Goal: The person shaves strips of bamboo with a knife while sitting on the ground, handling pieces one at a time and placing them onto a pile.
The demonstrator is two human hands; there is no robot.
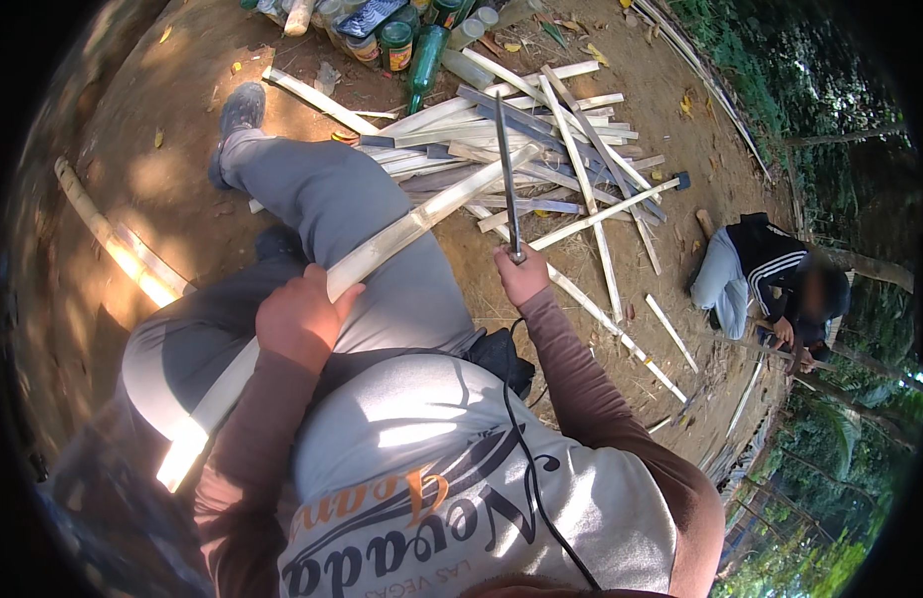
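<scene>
While the left hand (300, 321) is closed round a long pale split-bamboo strip (382, 244) lying across the lap, the right hand (521, 276) grips the handle of a long dark blade (506, 169), raised above it. This looks like the trimming step. A careful stroke along the strip seems called for next, clear of the pile of bamboo slats (541, 149) on the dirt ground (172, 169).
</scene>
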